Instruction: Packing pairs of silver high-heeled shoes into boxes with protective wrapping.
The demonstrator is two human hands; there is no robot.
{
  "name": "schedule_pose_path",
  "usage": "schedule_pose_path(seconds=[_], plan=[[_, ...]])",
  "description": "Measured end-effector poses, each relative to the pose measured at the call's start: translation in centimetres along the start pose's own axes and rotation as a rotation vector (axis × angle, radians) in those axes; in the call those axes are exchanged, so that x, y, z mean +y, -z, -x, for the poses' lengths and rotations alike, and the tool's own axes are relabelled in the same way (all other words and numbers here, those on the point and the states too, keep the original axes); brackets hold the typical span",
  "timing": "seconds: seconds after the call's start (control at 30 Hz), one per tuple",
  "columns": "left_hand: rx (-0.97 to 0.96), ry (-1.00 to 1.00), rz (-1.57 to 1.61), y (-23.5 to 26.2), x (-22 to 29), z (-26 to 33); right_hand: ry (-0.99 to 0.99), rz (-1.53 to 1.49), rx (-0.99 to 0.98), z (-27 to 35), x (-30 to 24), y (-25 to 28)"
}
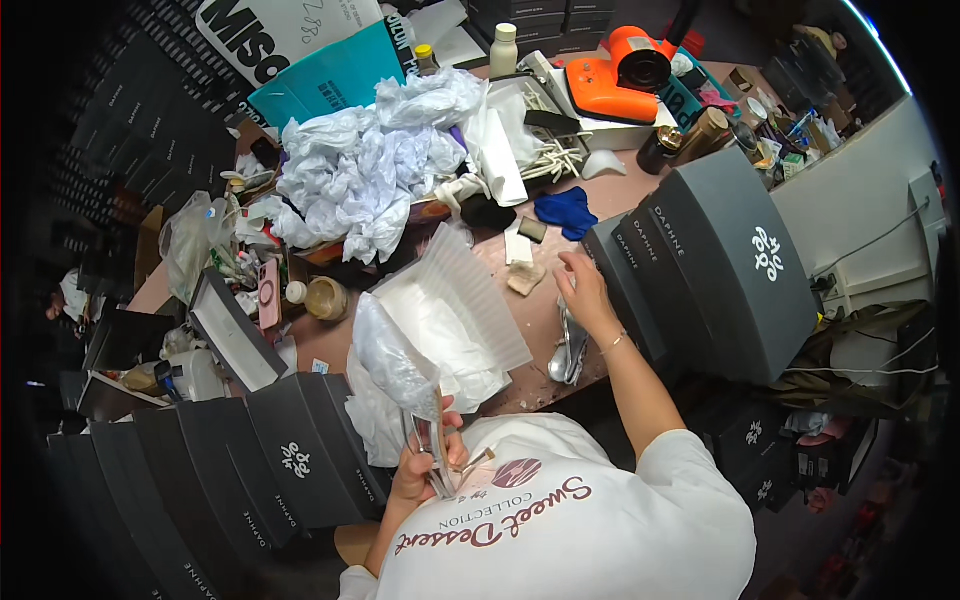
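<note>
My left hand (430, 455) is closed around a silvery shoe (425, 435), held upright close to my shirt. A puffed, whitish clear plastic wrap (393, 340) covers or fills its upper end; the exact fit is hard to see. My right hand (588, 292) is over the table with fingers apart and nothing seen in it, close to the stacked grey boxes. Just below it on the table lies another silvery shoe (568, 352). White wrapping paper (445, 320) lies spread beyond my left hand. A beige cloth piece (525, 280) lies left of my right hand.
Grey shoe boxes stand stacked at right (700, 260) and lower left (300, 450). A heap of crumpled white tissue (370, 165) fills the back left. An orange machine (620, 75), a blue cloth (567, 212), a jar (326, 299) and an upright box lid (235, 330) surround the work area.
</note>
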State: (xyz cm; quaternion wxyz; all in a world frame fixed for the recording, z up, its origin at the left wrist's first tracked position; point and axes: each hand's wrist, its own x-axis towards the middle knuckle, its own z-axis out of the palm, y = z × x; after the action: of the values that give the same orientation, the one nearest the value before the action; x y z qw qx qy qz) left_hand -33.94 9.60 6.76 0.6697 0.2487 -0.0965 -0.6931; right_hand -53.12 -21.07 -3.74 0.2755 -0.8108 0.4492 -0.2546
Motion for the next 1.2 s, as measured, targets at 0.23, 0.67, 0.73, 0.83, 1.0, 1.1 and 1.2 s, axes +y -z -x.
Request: schedule_pose_path(seconds=[0.23, 0.67, 0.73, 0.83, 1.0, 1.1, 1.2], plan=[[0.435, 0.145, -0.325, -2.2, 3.9, 1.5, 0.18, 0.061, 0.028, -9.2, 0.9, -9.7], [0.372, -0.305, 0.05, 1.3, 7.5, -6.0, 0.163, -0.147, -0.128, -8.4, 0.5, -8.1], [0.4, -0.271, -0.039, 1.9, 9.2, -6.6, -0.016, -0.458, -0.073, -5.3, -1.7, -4.5], [0.484, -0.294, 0.028, 3.7, 9.8, -7.3, -0.115, -0.612, -0.125, -1.4, -3.6, -0.9], [0.477, -0.396, 0.063, 2.9, 8.4, -8.1, 0.468, -0.398, -0.149, 2.0, -19.1, 2.9], [0.407, -0.4, 0.154, 0.1, 8.2, -7.3, 0.935, -0.271, -0.197, 4.8, -25.7, 0.5], [0.161, -0.43, 0.255, 0.3, 9.0, -6.0, 0.966, -0.23, -0.226, 5.8, -23.3, -1.4]])
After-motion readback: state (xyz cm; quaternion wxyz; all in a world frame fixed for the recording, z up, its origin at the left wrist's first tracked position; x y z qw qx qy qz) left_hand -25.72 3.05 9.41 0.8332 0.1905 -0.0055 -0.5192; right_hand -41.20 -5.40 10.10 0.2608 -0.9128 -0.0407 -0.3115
